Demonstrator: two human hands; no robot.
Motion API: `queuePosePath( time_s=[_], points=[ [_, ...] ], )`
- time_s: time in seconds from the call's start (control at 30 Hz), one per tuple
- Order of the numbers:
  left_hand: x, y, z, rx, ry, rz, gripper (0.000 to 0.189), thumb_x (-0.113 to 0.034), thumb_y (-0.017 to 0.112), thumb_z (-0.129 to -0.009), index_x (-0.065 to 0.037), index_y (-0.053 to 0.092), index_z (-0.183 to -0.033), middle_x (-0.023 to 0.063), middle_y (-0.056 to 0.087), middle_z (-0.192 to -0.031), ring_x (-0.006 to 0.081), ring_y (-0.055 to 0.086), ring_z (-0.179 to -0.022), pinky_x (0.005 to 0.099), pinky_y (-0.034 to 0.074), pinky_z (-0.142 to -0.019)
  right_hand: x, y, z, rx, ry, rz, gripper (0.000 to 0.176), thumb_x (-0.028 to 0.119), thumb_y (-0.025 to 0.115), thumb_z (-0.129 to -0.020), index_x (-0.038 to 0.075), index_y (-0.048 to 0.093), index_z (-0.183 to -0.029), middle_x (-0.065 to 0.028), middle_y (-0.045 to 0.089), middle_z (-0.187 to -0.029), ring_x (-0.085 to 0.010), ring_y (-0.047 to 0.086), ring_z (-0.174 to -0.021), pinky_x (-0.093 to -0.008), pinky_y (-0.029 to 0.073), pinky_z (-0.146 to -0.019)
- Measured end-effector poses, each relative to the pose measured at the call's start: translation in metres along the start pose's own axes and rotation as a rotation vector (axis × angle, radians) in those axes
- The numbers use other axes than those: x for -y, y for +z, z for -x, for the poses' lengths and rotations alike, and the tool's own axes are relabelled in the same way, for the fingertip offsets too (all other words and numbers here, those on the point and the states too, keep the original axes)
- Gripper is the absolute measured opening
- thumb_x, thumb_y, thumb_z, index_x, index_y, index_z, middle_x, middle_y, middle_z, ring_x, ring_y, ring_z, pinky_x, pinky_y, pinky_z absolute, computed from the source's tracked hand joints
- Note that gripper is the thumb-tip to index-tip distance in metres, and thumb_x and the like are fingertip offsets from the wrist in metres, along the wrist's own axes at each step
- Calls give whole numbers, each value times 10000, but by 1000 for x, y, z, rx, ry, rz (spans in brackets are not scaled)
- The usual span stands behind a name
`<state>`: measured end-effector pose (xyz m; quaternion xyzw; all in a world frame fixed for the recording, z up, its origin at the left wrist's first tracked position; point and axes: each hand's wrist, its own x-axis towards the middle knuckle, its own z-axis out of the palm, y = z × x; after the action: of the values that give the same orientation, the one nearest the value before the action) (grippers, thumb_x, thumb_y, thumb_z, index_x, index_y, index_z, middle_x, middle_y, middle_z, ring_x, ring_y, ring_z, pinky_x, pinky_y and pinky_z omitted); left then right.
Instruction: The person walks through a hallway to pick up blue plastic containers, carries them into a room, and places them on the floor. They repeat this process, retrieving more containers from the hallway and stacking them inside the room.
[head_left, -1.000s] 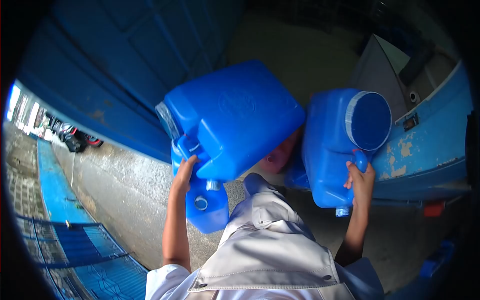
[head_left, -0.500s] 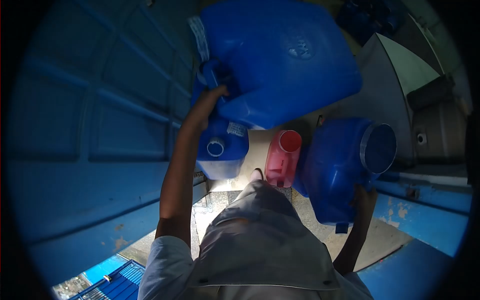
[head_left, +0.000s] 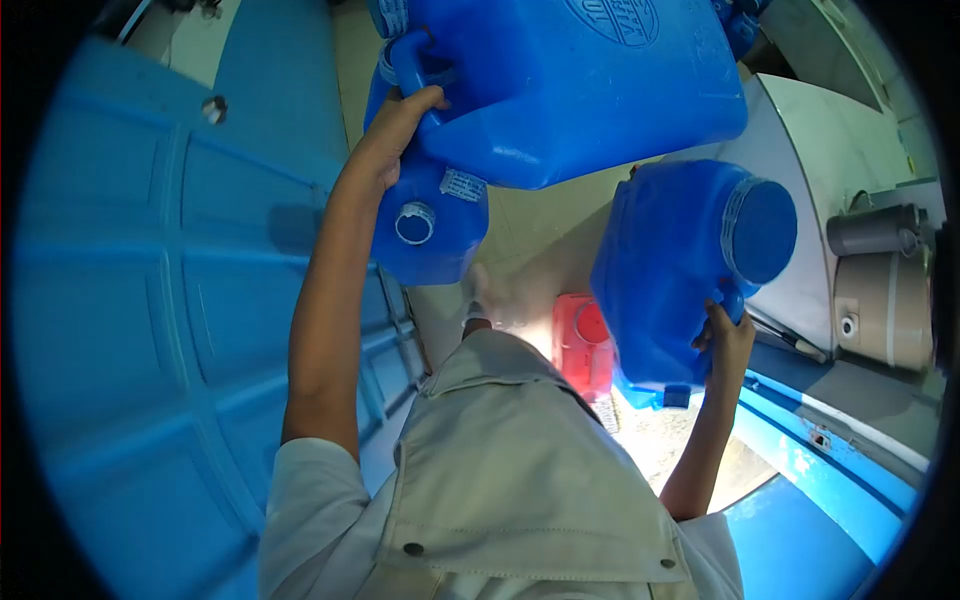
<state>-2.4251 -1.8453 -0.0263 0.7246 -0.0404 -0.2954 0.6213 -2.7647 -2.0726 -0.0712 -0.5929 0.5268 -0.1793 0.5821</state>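
My left hand [head_left: 418, 105] is closed round the handle of a large blue jerrycan [head_left: 590, 100], held tilted on its side with raised lettering facing up. Just under that hand is a smaller blue jerrycan [head_left: 430, 255] with a round cap and a paper label; whether the same hand also holds it is hidden. On the other side, my right hand [head_left: 725, 335] grips the handle of another blue jug [head_left: 660, 270], which has a wide round lid wrapped in printed film. A pink jug [head_left: 575, 360] stands low beside it, partly covered.
A panelled blue door [head_left: 110, 270] runs along the left. On the right are a white cabinet [head_left: 800, 130], a beige container [head_left: 880, 305] and a blue door frame [head_left: 790, 405]. More blue jugs [head_left: 742, 32] stand at the far end of the tiled floor [head_left: 525, 225].
Both hands and their blue jugs have moved forward, up in the view. The smaller blue jerrycan moved along with my left hand. The pink jug now appears lower and the room brighter.
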Motion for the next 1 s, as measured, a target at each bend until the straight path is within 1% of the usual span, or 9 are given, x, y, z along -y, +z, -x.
queuePosePath(
  time_s=[0.1,0.17,0.2,0.43,0.57,0.7,0.8,0.83,1.0],
  points=[
    [-18,-22,-66,58,162,-48,393,-291,537,-716,-29,504,-1006,88,518,-912,180,487,-893,303,411,-780,30,53,-22,-55,-36,-43,200,115,597,-731,-16,542,-872,-14,425,-491,-100,424,-366,-236,376,-366],
    [-19,-39,-84,27,77,-83,393,-292,533,-731,-30,496,-1022,86,516,-916,176,485,-889,302,403,-778,38,79,-40,-27,-18,13,187,113,592,-722,-15,541,-848,-16,430,-498,-104,430,-369,-237,380,-367],
    [-29,-40,-101,1,67,-73,454,-305,536,-747,-27,478,-1101,83,515,-923,174,484,-888,300,396,-782,42,90,-48,-22,-11,-34,196,117,586,-717,-17,544,-854,-13,431,-500,-106,434,-371,-235,384,-365],
    [-59,-49,-276,75,59,-103,504,-310,556,-748,-8,440,-1133,82,530,-914,170,494,-899,293,386,-804,78,157,-126,-124,18,-90,204,133,598,-702,2,548,-851,-16,444,-513,-109,445,-386,-239,397,-366],
    [-77,-42,-379,81,73,-170,504,-300,574,-716,7,432,-1088,86,540,-894,178,508,-865,295,393,-787,100,195,-223,-86,65,-82,194,113,584,-701,-5,539,-848,-23,445,-512,-116,441,-378,-254,409,-361],
    [-112,-48,-488,-30,2,-305,591,-310,603,-667,21,397,-1112,119,526,-921,208,507,-866,318,399,-780,170,234,-338,-43,95,-81,266,77,570,-694,-25,544,-938,-20,433,-497,-115,432,-371,-260,402,-348],
    [-135,-54,-572,-76,-42,-331,632,-317,610,-640,29,385,-1118,146,515,-950,237,505,-887,333,395,-797,224,263,-414,-86,69,-73,237,58,578,-678,-32,529,-892,-19,434,-497,-112,427,-371,-264,394,-340],
    [-133,-33,-554,-88,-60,-350,648,-319,612,-627,33,381,-1120,160,511,-967,252,503,-901,341,390,-810,219,228,-415,-112,62,-71,227,53,581,-674,-33,524,-876,-18,433,-496,-111,426,-371,-265,391,-338],
    [-160,-3,-684,-138,-79,-379,685,-299,633,-585,60,376,-1108,180,527,-958,263,520,-887,350,408,-795,272,246,-536,-189,72,-65,304,80,588,-673,-59,520,-934,-34,465,-529,-123,466,-415,-274,434,-374]
  ],
)
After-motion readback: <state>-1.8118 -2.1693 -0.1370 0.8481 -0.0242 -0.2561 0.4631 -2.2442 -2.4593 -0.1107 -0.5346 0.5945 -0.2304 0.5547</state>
